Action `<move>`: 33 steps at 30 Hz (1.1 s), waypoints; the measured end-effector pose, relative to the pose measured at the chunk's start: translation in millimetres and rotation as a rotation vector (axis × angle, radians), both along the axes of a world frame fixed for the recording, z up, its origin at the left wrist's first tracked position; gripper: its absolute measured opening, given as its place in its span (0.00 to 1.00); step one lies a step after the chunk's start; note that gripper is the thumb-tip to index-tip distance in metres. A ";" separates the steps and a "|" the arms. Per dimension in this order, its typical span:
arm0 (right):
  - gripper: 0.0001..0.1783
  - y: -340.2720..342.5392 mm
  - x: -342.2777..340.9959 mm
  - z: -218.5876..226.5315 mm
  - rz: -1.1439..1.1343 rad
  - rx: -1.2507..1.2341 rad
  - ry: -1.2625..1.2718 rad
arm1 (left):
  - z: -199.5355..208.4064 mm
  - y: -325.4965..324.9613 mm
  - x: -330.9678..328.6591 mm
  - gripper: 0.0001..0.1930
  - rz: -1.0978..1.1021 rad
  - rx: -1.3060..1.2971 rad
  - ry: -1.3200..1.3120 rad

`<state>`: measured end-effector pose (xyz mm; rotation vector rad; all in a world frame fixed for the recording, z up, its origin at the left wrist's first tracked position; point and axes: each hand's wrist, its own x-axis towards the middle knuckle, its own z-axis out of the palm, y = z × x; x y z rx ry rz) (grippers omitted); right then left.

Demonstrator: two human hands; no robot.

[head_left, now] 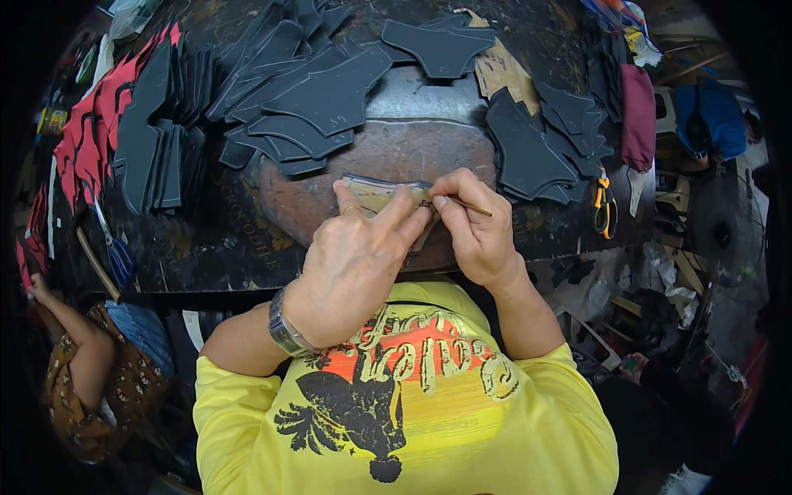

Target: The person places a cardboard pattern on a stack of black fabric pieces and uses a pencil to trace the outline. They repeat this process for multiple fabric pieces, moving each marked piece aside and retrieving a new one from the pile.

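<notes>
- We see dark grey cut pieces (322, 95) crowding the far edge of the desk (561, 231), red pieces (95, 124) toward its left edge, orange-handled snips (605, 210) near its right.
- Our left hand (351, 252), grip wide and fingers spread, covers much of the tan template (375, 200) near the near edge's middle (a worn brown slab (429, 140) lies beneath).
- Our right hand's (478, 227) narrow grip pinches a slim brownish stick (478, 209).
- The grey pieces look matte, curvy, pale-outlined.

The left hand (351, 257) rests on a tan template (375, 200); the right hand (478, 233) pinches a thin brown stick (478, 209).
</notes>
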<state>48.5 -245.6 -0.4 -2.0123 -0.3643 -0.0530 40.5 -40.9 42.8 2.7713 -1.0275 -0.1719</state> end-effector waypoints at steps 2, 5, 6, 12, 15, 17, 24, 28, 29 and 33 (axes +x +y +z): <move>0.03 -5.5 -2.3 2.5 -0.014 -0.028 -0.036 | 0.1 -0.5 -0.2 0.25 0.003 -0.004 0.003; 0.03 -21.4 -6.7 12.1 -0.033 -0.143 -0.043 | 0.9 -0.5 -0.2 0.25 0.016 -0.040 0.029; 0.03 -28.1 -8.2 16.7 -0.040 -0.188 -0.040 | 1.5 -1.0 -0.3 0.26 0.023 -0.002 0.054; 0.04 -45.6 -14.2 29.4 -0.188 0.108 0.279 | 2.6 -4.0 3.8 0.28 0.034 0.085 0.076; 0.05 -43.2 -16.7 23.3 -0.194 0.350 0.336 | 1.7 -2.8 4.9 0.27 0.016 0.074 0.057; 0.06 -43.1 -16.0 16.9 -0.153 0.347 0.344 | 0.1 -0.9 6.9 0.27 -0.012 0.014 0.017; 0.09 -38.1 -15.7 -2.8 -0.157 0.192 0.182 | 1.0 -2.0 3.3 0.29 0.052 0.110 0.056; 0.07 -36.3 -13.7 -4.3 -0.133 0.140 0.187 | 1.1 -2.0 4.7 0.29 0.048 0.093 0.057; 0.06 -35.7 -13.1 -3.8 -0.137 0.116 0.178 | 0.4 -1.7 4.9 0.29 0.046 0.090 0.061; 0.05 -25.5 -13.3 -3.5 -0.199 0.054 0.185 | -2.9 -0.5 3.5 0.29 0.063 0.046 0.066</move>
